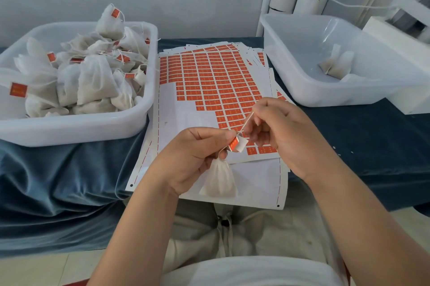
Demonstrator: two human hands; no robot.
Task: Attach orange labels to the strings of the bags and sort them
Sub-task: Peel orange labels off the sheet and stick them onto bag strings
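A small white cloth bag (220, 181) hangs below my left hand (195, 153). That hand pinches an orange label (233, 144), half folded around the bag's string (246, 123). My right hand (277, 127) pinches the string just above the label and holds it taut, up and to the right. Under both hands lies a sheet of orange labels (209, 76), its lower left part peeled bare.
A white tub (76, 127) at the left is heaped with labelled bags. A second white tub (337, 97) at the right holds one or two bags (337, 64). A white machine (409, 25) stands at the far right. Blue cloth (58, 181) covers the table.
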